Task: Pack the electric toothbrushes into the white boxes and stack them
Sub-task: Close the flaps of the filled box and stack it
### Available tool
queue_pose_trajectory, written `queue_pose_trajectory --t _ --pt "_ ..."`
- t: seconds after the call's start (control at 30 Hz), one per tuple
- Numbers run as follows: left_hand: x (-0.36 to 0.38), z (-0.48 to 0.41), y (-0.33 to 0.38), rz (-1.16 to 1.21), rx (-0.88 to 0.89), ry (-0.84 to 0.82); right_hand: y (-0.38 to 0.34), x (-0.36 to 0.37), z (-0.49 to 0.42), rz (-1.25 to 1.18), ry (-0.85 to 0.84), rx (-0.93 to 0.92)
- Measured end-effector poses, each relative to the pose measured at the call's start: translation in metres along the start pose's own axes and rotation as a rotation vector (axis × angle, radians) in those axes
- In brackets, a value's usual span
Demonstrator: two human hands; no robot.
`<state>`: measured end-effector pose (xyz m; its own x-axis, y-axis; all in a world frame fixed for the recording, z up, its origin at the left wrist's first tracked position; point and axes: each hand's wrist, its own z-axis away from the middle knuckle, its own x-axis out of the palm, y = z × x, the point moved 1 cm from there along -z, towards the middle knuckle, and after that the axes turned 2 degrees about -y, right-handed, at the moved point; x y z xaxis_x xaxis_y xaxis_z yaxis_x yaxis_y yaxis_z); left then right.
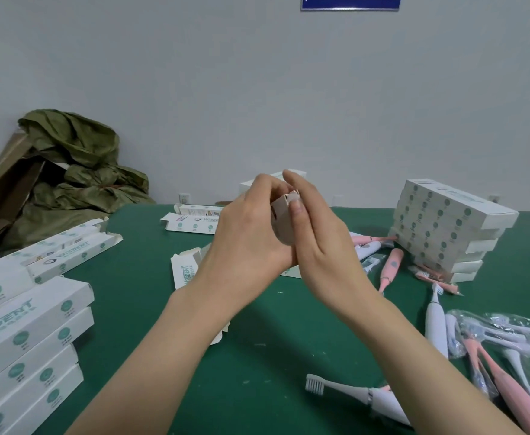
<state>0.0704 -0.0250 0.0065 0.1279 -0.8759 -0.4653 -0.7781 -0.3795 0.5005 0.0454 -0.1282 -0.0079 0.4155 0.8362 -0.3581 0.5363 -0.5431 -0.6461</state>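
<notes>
Green table (257,356); both grips (248,240) (323,243) round box (284,222)

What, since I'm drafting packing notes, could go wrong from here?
The left hand and right hand pinch the white box at its end flap, which could crease. The stack of boxes at right is staggered and may topple. The right forearm could nudge the white toothbrush beneath it.

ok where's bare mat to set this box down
Bare green mat lies between the forearms, ahead of the white toothbrush. Another strip runs between the left stack and the open box under the left forearm. The right side is crowded with loose toothbrushes and bagged ones.
</notes>
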Motion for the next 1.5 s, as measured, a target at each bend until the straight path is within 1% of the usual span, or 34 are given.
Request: queue_pose_trajectory --t 0.1,0.17,0.3,0.5,0.53,0.57,0.6,0.63,0.67,0.7,0.73,0.77,0.83,0.87,0.9,0.93,0.97,1.0,1.03,1.07,1.1,1.13,1.17,1.2,1.23,1.3,1.37,1.4,1.43,1.5 --pt "0.000 -0.003 -0.005 -0.085 0.068 -0.060 0.002 -0.002 0.000 -0.026 0.003 0.020" --pt "-0.001 -0.003 -0.006 -0.104 0.072 -0.019 0.004 -0.002 0.001 -0.019 -0.008 0.026" --pt "-0.001 -0.003 -0.005 -0.120 0.084 0.060 0.006 -0.002 -0.001 0.032 -0.042 -0.030" --pt "-0.001 -0.001 -0.003 -0.155 0.148 0.055 0.011 0.002 0.002 0.222 -0.146 -0.083" --pt "0.000 -0.001 -0.003 -0.157 0.148 0.045 0.012 0.004 0.002 0.223 -0.163 -0.077" --pt "0.000 0.000 -0.002 -0.153 0.149 0.034 0.012 0.006 0.001 0.168 -0.174 -0.049" --pt "-0.001 0.000 -0.001 -0.144 0.150 0.029 0.011 0.007 -0.001 0.036 -0.159 0.009" --pt "-0.003 -0.001 0.000 -0.122 0.146 0.034 0.008 0.006 -0.005 -0.155 -0.117 0.089" --pt "-0.006 -0.002 0.001 -0.065 0.134 0.048 0.007 0.003 -0.009 -0.327 -0.061 0.155" --pt "-0.011 -0.004 0.001 0.034 0.114 0.063 0.008 -0.002 -0.011 -0.434 0.012 0.197" --pt "-0.016 -0.005 0.002 0.174 0.093 0.066 0.011 -0.009 -0.014 -0.421 0.066 0.236" --pt "-0.020 -0.007 0.002 0.337 0.074 0.061 0.018 -0.015 -0.014 -0.328 0.084 0.310" --pt "-0.026 -0.008 0.000 0.611 0.065 0.061 0.038 -0.027 -0.008 -0.108 0.002 0.576" --pt "-0.028 -0.009 -0.003 0.696 0.057 0.067 0.048 -0.030 -0.005 -0.132 -0.062 0.748" --pt "-0.028 -0.010 -0.008 0.764 0.035 0.068 0.057 -0.030 -0.001 -0.271 -0.151 0.905" --pt "-0.027 -0.011 -0.014 0.831 0.001 0.059 0.064 -0.030 0.002 -0.453 -0.215 1.019" --pt "-0.026 -0.012 -0.021 0.900 -0.039 0.039 0.067 -0.031 0.004 -0.628 -0.226 1.071" --pt "-0.025 -0.013 -0.029 0.947 -0.092 0.018 0.069 -0.032 0.003 -0.798 -0.177 1.079" --pt "-0.023 -0.014 -0.036 0.938 -0.161 0.007 0.069 -0.034 0.002 -0.935 -0.075 1.072" --pt "-0.023 -0.015 -0.044 0.825 -0.254 0.022 0.072 -0.036 0.002 -1.017 0.052 1.054" --pt "-0.023 -0.017 -0.051 0.592 -0.360 0.056 0.073 -0.038 0.001 -1.033 0.183 1.010" --pt "-0.023 -0.017 -0.058 0.296 -0.448 0.084 0.073 -0.040 0.001 -0.957 0.304 0.950" --pt "-0.024 -0.017 -0.061 0.039 -0.486 0.098 0.070 -0.041 0.001 -0.842 0.356 0.890" --pt "-0.024 -0.014 -0.063 -0.120 -0.465 0.083 0.070 -0.041 0.000 -0.729 0.355 0.834" --pt "-0.022 -0.012 -0.062 -0.183 -0.400 0.034 0.068 -0.040 -0.001 -0.629 0.314 0.797" --pt "-0.010 -0.006 -0.054 -0.176 -0.209 -0.157 0.062 -0.032 -0.002 -0.514 0.173 0.743" --pt "0.007 0.002 -0.044 -0.206 -0.031 -0.339 0.056 -0.022 -0.003 -0.469 0.064 0.718" --pt "0.014 0.005 -0.041 -0.242 0.031 -0.377 0.052 -0.018 -0.003 -0.470 0.029 0.697" --pt "0.018 0.007 -0.040 -0.272 0.070 -0.381 0.048 -0.015 -0.003 -0.478 0.009 0.677" --pt "0.018 0.006 -0.041 -0.249 0.083 -0.358 0.040 -0.015 -0.004 -0.464 -0.001 0.659"
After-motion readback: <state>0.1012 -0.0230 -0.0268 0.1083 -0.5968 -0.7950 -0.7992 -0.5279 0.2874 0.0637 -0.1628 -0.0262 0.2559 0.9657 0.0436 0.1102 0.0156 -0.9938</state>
